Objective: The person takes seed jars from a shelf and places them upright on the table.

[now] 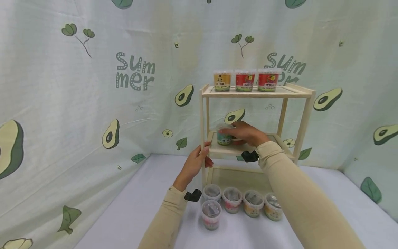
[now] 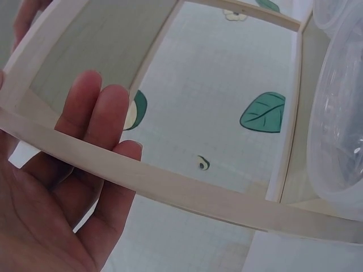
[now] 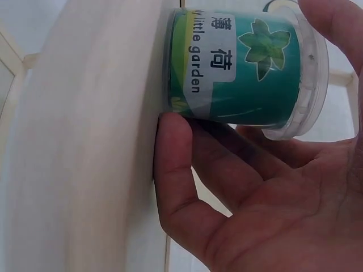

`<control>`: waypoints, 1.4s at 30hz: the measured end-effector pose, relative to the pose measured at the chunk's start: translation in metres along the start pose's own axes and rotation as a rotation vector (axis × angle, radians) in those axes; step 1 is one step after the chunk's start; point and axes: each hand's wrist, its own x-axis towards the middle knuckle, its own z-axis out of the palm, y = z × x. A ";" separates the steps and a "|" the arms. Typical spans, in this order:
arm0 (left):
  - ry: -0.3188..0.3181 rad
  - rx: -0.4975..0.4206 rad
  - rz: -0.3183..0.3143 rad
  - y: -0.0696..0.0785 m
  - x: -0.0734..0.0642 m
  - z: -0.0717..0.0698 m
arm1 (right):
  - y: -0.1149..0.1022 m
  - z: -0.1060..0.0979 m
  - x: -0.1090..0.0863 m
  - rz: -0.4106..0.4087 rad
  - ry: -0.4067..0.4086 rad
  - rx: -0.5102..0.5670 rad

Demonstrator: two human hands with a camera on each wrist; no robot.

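Note:
My right hand (image 1: 244,133) holds a small green plastic cup (image 1: 224,137) with a clear lid on the wooden rack's middle shelf. In the right wrist view the cup (image 3: 232,68) shows a leaf picture and "little garden" lettering. The thumb lies at its lid, and bent fingers (image 3: 176,164) lie along its side, close to the shelf board (image 3: 85,141). My left hand (image 1: 196,160) grips the rack's front left post (image 1: 203,173). In the left wrist view, its fingers (image 2: 108,113) reach behind that post (image 2: 170,178).
On the top shelf (image 1: 248,94) stand a yellow cup (image 1: 222,81) and two red cups (image 1: 245,81). Several lidded cups (image 1: 232,200) stand on the white table (image 1: 133,207) at the rack's foot. A patterned cloth (image 1: 155,114) hangs behind.

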 end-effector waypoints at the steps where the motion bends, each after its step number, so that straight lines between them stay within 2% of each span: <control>1: -0.001 0.002 -0.003 0.003 -0.002 0.000 | 0.000 0.000 0.001 0.004 -0.002 0.003; 7: -0.007 -0.004 0.021 0.024 -0.013 0.001 | 0.002 0.000 0.002 -0.001 0.014 -0.016; 11: 0.004 -0.006 0.034 0.025 -0.014 0.001 | 0.003 -0.001 0.002 -0.010 0.009 0.001; 21: -0.010 -0.025 0.012 0.020 -0.015 0.001 | 0.010 -0.005 0.000 -0.043 -0.045 0.142; 28: -0.013 -0.017 0.014 0.026 -0.013 -0.002 | 0.007 -0.011 0.000 -0.065 -0.039 0.159; 36: 0.009 -0.039 0.008 -0.007 0.001 -0.002 | 0.013 -0.007 0.002 -0.053 0.039 0.187; 42: 0.032 -0.042 0.037 -0.009 0.001 -0.002 | 0.011 0.001 -0.001 -0.103 0.064 0.136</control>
